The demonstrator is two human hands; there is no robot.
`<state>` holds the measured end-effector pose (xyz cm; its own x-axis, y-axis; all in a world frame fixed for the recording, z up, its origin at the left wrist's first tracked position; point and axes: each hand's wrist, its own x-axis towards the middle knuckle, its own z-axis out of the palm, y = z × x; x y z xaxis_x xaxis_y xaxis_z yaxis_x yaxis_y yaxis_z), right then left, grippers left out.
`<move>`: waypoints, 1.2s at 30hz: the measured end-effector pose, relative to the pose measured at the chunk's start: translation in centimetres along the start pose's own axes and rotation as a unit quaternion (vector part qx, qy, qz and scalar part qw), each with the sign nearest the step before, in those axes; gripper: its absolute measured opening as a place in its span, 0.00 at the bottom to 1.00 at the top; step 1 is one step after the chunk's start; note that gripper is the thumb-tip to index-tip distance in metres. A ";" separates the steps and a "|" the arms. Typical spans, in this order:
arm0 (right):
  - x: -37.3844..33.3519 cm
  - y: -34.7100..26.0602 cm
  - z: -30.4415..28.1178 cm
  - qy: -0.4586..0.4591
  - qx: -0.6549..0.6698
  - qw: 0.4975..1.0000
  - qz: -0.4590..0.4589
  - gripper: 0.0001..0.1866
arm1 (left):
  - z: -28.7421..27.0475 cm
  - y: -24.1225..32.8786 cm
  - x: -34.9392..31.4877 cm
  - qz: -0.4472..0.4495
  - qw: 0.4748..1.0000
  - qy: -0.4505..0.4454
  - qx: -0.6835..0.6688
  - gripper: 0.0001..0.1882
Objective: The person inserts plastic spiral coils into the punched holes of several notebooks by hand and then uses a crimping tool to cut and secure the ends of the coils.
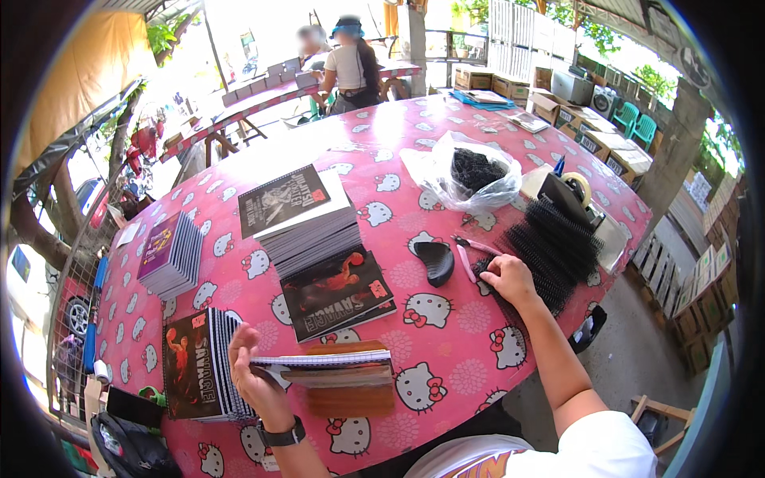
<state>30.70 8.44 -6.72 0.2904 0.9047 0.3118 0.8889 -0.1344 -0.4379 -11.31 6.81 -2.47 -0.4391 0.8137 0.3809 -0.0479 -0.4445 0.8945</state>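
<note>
My left hand (253, 378) grips the left end of a notebook (323, 360) that stands tilted on its edge over a brown wooden board (351, 400). Its white pages show along the top. My right hand (510, 280) is closed, fingertips down, at the edge of a heap of black spiral binding coils (554, 247); it pinches a coil there, though the fingers partly hide it. Just beside those fingertips lie pliers with pink handles (465, 264). A black curved piece (435, 263) rests left of the pliers.
Notebook stacks stand at the left: a purple one (169, 247), a tall grey-covered one (295, 211) and a basketball-cover one (195, 366). Loose notebooks (335, 291) lie mid-table. A plastic bag (462, 171) holds black coils. A tape roll (580, 190) sits far right. Two people are at a farther table.
</note>
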 end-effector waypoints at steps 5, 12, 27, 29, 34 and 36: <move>-0.5 -0.5 0.6 -0.024 -0.103 0.994 -0.015 0.11 | 2.9 3.3 -3.9 0.295 0.869 -0.002 0.398 0.35; -1.1 -0.4 0.6 -0.010 -0.068 0.997 -0.044 0.10 | 6.6 2.3 -7.2 0.241 0.792 -0.228 0.512 0.38; -0.3 0.4 -1.5 -0.012 0.000 1.000 -0.009 0.10 | 6.6 1.9 -4.8 0.313 0.866 -0.289 0.264 0.13; -0.2 -0.1 -2.5 0.022 0.075 0.997 -0.007 0.10 | 6.4 1.5 -4.7 0.326 0.866 -0.286 0.249 0.11; -2.0 -8.8 -6.3 -0.055 0.159 0.980 -0.104 0.13 | 5.6 1.6 -5.4 0.351 0.851 -0.248 0.302 0.10; -3.4 -12.4 -7.3 -0.141 0.196 0.948 -0.207 0.14 | 5.3 1.3 -5.5 0.337 0.855 -0.246 0.309 0.10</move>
<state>21.30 4.10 3.75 -0.2105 0.9265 0.3119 0.6895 0.3669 -0.6245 -4.20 3.72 -2.22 0.2573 0.5767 0.7754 0.6171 -0.7155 0.3275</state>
